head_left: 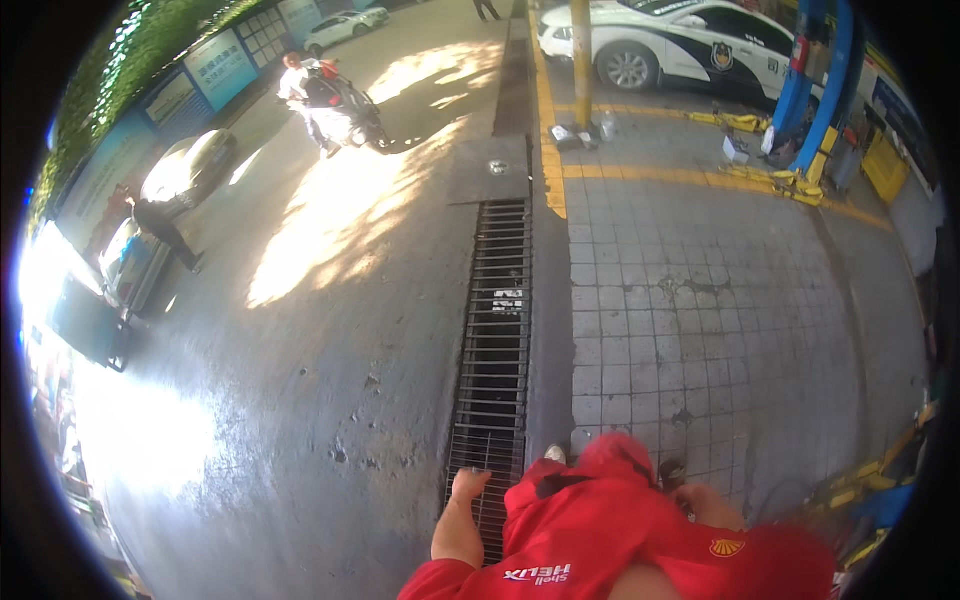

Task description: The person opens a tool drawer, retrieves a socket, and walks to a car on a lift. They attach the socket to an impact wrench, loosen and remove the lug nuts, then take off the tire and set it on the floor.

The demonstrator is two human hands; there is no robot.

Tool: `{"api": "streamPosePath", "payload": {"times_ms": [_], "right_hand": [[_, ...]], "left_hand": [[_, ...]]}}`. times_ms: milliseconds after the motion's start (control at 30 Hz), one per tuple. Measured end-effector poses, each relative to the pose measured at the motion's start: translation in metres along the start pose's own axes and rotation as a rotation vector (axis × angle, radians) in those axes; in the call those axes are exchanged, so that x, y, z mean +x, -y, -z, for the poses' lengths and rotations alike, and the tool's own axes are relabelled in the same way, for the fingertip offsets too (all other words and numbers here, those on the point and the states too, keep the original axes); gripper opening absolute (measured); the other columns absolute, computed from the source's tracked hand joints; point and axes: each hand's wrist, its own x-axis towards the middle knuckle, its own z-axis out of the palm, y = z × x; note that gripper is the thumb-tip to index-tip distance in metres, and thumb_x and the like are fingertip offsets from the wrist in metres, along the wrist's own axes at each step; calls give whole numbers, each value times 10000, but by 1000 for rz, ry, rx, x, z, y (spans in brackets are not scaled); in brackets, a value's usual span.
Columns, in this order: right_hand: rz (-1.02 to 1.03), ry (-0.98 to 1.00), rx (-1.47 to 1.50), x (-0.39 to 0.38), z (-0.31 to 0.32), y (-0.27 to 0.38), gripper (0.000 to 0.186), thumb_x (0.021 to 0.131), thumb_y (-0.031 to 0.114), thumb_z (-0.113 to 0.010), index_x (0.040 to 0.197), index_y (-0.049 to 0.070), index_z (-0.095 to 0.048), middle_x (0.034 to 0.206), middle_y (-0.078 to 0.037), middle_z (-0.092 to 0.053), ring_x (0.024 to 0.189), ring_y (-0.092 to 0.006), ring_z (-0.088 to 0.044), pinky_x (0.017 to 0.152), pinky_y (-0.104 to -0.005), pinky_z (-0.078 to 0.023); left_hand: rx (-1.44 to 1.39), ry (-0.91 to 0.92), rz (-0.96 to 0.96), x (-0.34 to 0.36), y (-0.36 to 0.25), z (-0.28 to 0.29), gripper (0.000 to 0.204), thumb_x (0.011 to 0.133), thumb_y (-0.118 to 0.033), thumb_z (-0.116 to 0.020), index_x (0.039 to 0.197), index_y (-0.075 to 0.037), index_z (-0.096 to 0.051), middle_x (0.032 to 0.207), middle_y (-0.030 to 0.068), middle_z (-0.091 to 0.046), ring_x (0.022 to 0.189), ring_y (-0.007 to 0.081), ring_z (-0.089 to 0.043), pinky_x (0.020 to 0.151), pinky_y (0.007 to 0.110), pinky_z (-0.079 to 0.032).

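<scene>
My left hand hangs beside my red shirt, over the metal drain grate. Its fingers look loosely curled, and nothing shows in them. A ring-like band is on one finger. On the other side of the shirt, my right hand is low by my body, with a dark thing at the wrist. Its fingers are too small and partly hidden to read. A light shoe and a dark shoe peek out past the shirt.
Grey tiles lie right of the grate, concrete left. A person on a motorbike is at the far left; another person stands near parked cars. A white-and-black car, yellow pole and blue lift post stand far right.
</scene>
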Motion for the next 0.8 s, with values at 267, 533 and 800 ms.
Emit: {"api": "streamPosePath", "payload": {"times_ms": [267, 533, 800], "right_hand": [[-60, 35, 55, 64, 90, 239, 264, 836, 305, -790, 863, 56, -707, 799, -124, -710, 635, -269, -639, 582, -432, -485], [35, 36, 29, 108, 253, 589, 277, 835, 310, -785, 889, 45, -726, 812, -141, -714, 653, -285, -650, 580, -429, -485], [213, -96, 66, 137, 365, 1008, 233, 824, 265, -765, 789, 65, -652, 645, -85, -599, 569, -227, -575, 508, -420, -438]], "left_hand": [[27, 2, -131, 273, -311, 147, 534, 886, -567, -708, 987, -47, -775, 979, 220, -766, 1010, 413, -725, 877, 500, -558], [94, 242, 216, 424, -387, 156, 533, 870, -547, -713, 1032, -45, -784, 990, 179, -779, 995, 373, -742, 857, 462, -568], [6, 292, 176, 620, -483, 135, 524, 887, -504, -738, 1086, -19, -708, 862, 144, -734, 755, 282, -718, 681, 449, -582]]}}
